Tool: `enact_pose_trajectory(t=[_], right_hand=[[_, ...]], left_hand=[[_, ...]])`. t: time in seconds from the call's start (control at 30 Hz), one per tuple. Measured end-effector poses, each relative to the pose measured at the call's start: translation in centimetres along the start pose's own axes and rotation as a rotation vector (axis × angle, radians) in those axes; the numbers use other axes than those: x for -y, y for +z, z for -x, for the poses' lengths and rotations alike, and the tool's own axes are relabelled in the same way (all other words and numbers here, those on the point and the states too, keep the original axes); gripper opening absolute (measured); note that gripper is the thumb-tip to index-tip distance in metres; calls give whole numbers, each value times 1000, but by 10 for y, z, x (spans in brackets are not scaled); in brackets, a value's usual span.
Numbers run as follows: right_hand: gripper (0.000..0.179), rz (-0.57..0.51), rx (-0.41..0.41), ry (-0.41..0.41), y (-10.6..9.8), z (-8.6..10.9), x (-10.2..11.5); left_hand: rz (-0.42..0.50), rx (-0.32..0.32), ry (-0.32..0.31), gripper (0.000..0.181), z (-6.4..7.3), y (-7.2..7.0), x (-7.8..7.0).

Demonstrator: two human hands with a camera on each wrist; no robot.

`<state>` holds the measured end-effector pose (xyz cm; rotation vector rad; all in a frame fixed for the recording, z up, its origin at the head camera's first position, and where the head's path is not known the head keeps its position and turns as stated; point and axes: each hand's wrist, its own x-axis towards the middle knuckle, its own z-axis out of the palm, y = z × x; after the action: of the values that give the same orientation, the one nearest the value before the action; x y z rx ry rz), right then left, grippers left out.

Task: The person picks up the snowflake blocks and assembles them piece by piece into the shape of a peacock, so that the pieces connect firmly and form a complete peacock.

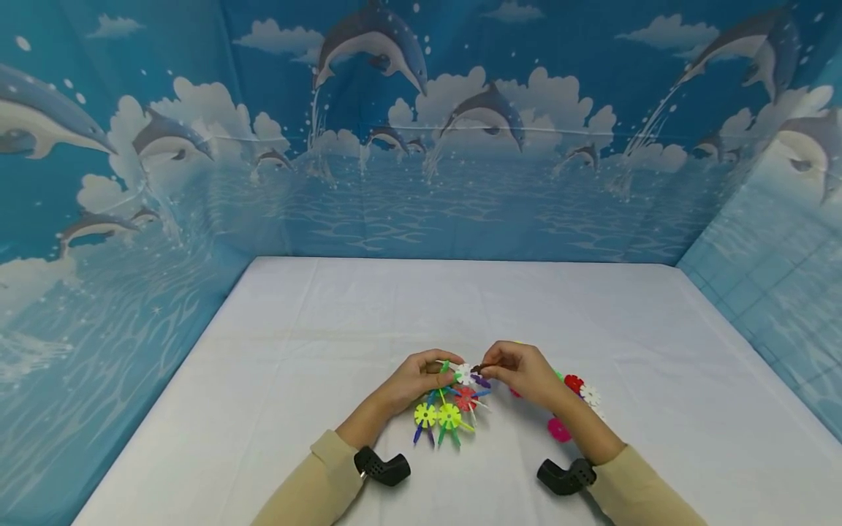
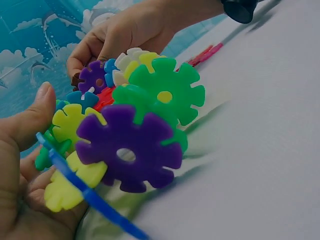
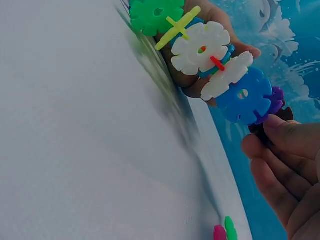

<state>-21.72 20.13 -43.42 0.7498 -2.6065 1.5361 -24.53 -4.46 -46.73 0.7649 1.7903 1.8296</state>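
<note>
My left hand (image 1: 409,381) grips a cluster of snowflake-shaped interlocking discs, its thumb lying over the near side. Notched green, yellow, white, red, blue and purple discs stand at angles to one another, among them a purple disc (image 2: 150,137) and a green disc (image 2: 182,92) in the left wrist view. At the cluster's far right end, my right hand (image 1: 526,371) pinches a dark brown disc (image 3: 286,114) between thumb and index finger. That brown disc meets a small purple disc (image 3: 276,100) beside a blue disc (image 3: 250,102). My right fingertips partly hide it.
On the white-covered table (image 1: 316,314), loose discs lie under and beside my right forearm, including a red disc (image 1: 574,383), a white disc (image 1: 590,395) and a pink disc (image 1: 559,429). A dolphin-print curtain (image 1: 421,197) encloses the table's back and sides.
</note>
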Motion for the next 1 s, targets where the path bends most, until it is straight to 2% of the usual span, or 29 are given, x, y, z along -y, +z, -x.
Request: enact_pose_trajectory(t=[0.23, 0.57, 0.77, 1.0], right_hand=[[13, -14, 38, 81, -11, 3, -4], [16, 53, -23, 162, -39, 16, -13], [17, 148, -45, 210, -58, 24, -22], [20, 226, -63, 214, -76, 33, -28]], left_hand=[[29, -10, -27, 38, -2, 1, 1], [22, -31, -22, 38, -1, 1, 0], [23, -20, -6, 38, -1, 1, 0], [20, -21, -9, 36, -2, 2, 0]])
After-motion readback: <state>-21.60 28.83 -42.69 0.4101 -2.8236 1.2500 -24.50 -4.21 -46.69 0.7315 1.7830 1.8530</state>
